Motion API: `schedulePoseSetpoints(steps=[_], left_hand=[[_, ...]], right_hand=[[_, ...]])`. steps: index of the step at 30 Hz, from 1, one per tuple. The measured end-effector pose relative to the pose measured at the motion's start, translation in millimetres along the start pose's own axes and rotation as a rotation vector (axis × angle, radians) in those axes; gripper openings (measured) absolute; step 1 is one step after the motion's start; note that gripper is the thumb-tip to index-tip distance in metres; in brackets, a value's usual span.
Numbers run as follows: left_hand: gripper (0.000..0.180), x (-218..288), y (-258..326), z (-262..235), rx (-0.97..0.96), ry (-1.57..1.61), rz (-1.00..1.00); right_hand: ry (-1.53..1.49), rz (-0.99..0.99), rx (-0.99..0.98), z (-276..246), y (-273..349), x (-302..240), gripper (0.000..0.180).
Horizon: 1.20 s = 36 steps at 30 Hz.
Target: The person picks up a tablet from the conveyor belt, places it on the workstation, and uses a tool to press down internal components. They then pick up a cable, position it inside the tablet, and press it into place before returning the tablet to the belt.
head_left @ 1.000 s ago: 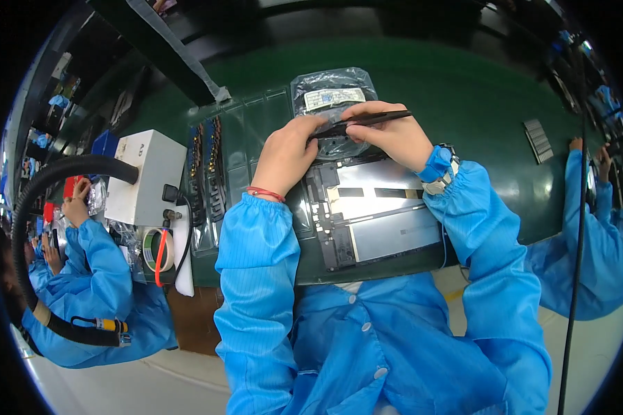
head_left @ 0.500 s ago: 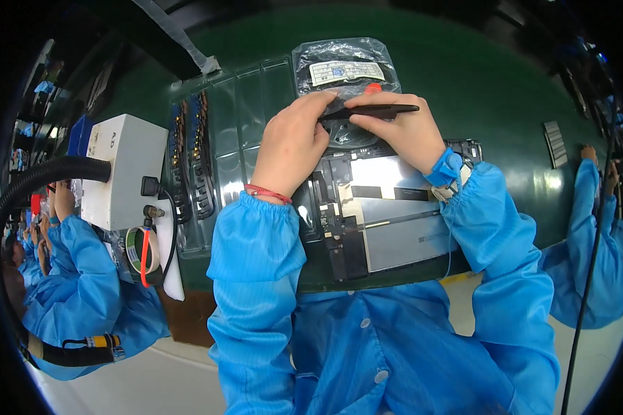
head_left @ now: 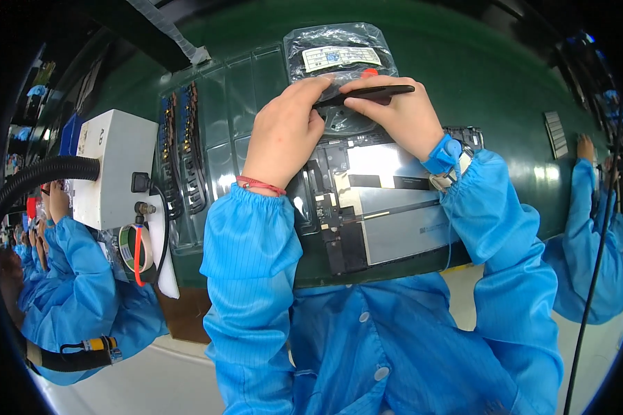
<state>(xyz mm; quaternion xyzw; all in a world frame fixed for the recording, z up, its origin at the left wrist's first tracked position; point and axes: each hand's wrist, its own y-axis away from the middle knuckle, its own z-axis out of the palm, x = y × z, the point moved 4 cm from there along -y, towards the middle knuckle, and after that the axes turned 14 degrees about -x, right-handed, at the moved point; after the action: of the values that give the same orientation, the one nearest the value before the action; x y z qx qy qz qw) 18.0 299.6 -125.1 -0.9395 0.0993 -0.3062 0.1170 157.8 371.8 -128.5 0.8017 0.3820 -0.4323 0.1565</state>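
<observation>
My right hand [head_left: 403, 123] is closed on slim black tweezers [head_left: 394, 90], held nearly level with the tail end pointing right. Close by on the left, my left hand [head_left: 278, 135] is closed, thumb and fingers pinched around something dark by the tool's other end; the fingers hide what it is. Both hands are over the near part of a clear plastic bag [head_left: 299, 43] with a white label. A small red piece [head_left: 369, 72] shows just beyond my right fingers. Below the hands lies an opened tablet [head_left: 398, 238], its silver battery panels and black frame exposed.
A clear compartment tray [head_left: 223, 90] lies left, with rows of small dark parts [head_left: 190, 145] at its left side. A grey-white box [head_left: 118, 173] with a black hose, a tape roll [head_left: 133, 250] and a grey strip block [head_left: 555, 135] are around. Co-workers sit on both sides.
The whole view has shifted slightly, so the bag, tablet and hands appear a little higher and farther left. Both hands keep the same grip.
</observation>
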Motion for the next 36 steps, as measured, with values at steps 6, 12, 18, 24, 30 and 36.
schedulePoseSetpoints(steps=[6,12,18,24,30,36], left_hand=[[0.038,4.7,0.1,0.5,-0.023,-0.010,-0.013],[0.036,0.9,1.3,2.0,-0.042,0.030,-0.028],[0.036,2.4,-2.0,-4.0,-0.121,0.045,-0.010],[0.028,1.7,0.4,-2.2,-0.061,0.008,0.120],[0.031,3.7,0.6,-2.3,-0.150,0.040,0.057],[0.031,-0.3,2.2,-1.3,-0.145,0.022,0.047]], right_hand=[[0.027,0.000,0.007,-0.8,3.9,-0.3,0.019],[-0.164,-0.085,0.032,-6.5,12.9,2.0,0.019],[-0.053,0.060,-0.096,-11.0,21.5,-4.9,0.018],[-0.075,0.056,-0.073,-9.7,21.9,-3.1,0.019],[-0.130,0.029,-0.049,-15.5,27.3,-2.2,0.020],[-0.111,0.043,-0.105,-10.8,25.1,-6.9,0.020]])
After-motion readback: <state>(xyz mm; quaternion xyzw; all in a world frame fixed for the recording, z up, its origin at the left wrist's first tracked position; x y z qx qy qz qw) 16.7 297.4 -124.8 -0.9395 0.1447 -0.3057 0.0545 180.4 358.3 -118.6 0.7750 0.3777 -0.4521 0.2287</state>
